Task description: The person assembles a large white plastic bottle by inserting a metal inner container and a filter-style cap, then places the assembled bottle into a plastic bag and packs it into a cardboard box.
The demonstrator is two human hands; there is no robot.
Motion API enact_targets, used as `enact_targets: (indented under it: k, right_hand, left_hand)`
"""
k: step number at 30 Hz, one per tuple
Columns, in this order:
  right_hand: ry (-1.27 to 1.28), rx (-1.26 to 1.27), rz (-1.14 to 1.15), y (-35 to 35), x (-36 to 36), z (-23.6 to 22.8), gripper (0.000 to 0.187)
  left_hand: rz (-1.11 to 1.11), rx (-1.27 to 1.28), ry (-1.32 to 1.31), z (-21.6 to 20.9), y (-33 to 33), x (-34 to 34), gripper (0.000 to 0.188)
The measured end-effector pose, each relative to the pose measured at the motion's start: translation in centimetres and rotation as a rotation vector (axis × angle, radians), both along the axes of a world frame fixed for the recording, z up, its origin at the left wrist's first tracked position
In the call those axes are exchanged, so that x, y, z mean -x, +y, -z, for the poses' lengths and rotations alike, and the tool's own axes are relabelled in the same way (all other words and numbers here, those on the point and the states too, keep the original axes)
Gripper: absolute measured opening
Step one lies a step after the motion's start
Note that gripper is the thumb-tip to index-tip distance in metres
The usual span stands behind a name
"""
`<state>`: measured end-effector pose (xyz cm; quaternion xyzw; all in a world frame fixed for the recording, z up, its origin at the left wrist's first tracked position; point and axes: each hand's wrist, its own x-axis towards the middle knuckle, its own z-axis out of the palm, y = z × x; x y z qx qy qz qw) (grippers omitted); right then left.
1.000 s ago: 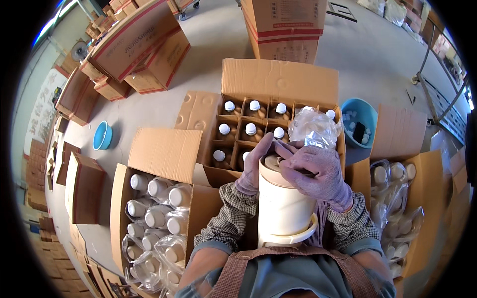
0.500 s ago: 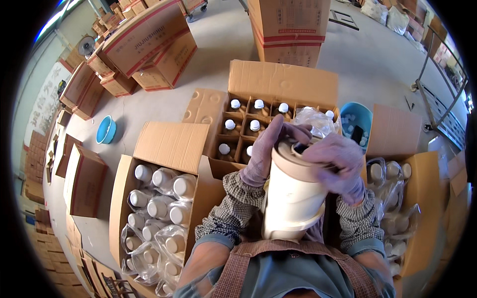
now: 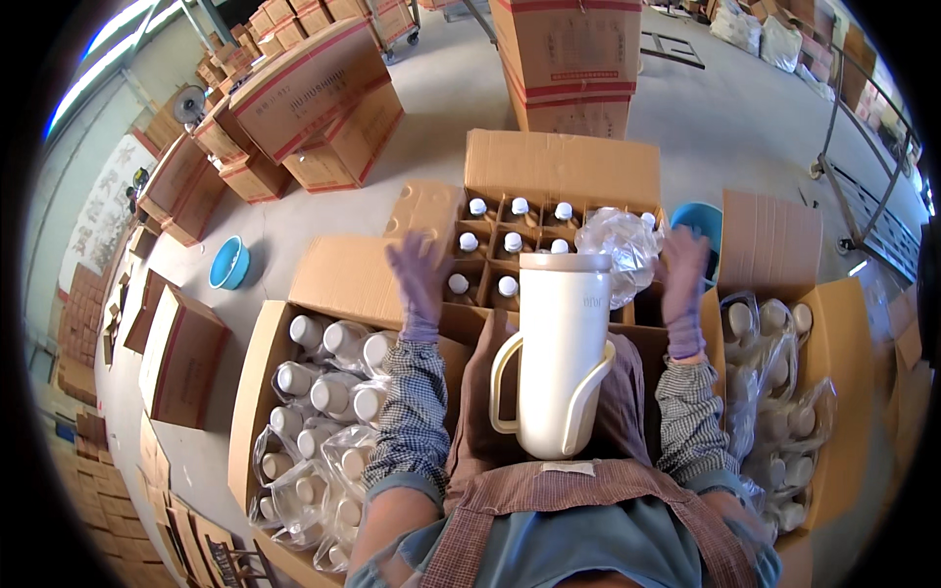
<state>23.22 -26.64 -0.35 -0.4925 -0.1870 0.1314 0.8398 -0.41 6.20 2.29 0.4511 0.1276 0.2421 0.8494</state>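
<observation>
A tall cream jug (image 3: pixel 564 363) with a beige lid and curved handles at its sides stands upright at my lap, against my apron (image 3: pixel 490 495). Neither hand touches it. My gloved left hand (image 3: pixel 420 276) is raised to its left with fingers spread, near a carton flap. On the other side my gloved right hand (image 3: pixel 684 279) is lifted beside a crumpled clear plastic bag (image 3: pixel 613 260), its fingers apart and somewhat blurred. Beyond the jug is a divided carton (image 3: pixel 559 152) whose cells hold several white-capped bottles (image 3: pixel 513 242).
At my left an opened carton (image 3: pixel 257 392) holds several white-lidded containers (image 3: pixel 331 394) in clear bags; a similar carton (image 3: pixel 845 392) is at my right. A blue basin (image 3: pixel 708 220) sits behind my right hand, another blue basin (image 3: pixel 229 265) on the floor. Stacked cartons (image 3: pixel 569 59) stand farther back.
Both hands have come off the jug's top and moved apart to either side. The jug stands more upright, its lid no longer covered by my hands. The whole view has shifted slightly.
</observation>
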Motion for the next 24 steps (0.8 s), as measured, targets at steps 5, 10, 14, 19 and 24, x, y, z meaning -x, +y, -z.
enact_targets:
  k: [5, 10, 14, 19, 24]
  right_hand:
    - [-0.307, 0.189, -0.082, 9.2, 8.9, -2.3, 0.055]
    - [-0.293, 0.259, -0.158, 7.6, 9.2, -3.4, 0.054]
    - [-0.136, 0.257, -0.163, 6.5, 10.4, -6.0, 0.046]
    - [-0.473, 0.289, 0.000, 6.9, 10.8, -6.7, 0.050]
    - [-0.154, 0.163, -0.356, 6.7, 5.7, 1.1, 0.055]
  left_hand:
    - [0.423, 0.554, -0.282, 4.0, -7.5, -5.3, 0.075]
    - [0.341, 0.339, -0.052, 0.5, -8.9, -4.0, 0.078]
    - [0.261, 0.372, -0.103, 0.4, -8.7, -4.2, 0.076]
    - [0.146, 0.004, -0.070, -4.3, -10.9, -3.0, 0.070]
    - [-0.228, -0.851, 0.087, -5.5, -12.2, -1.6, 0.052]
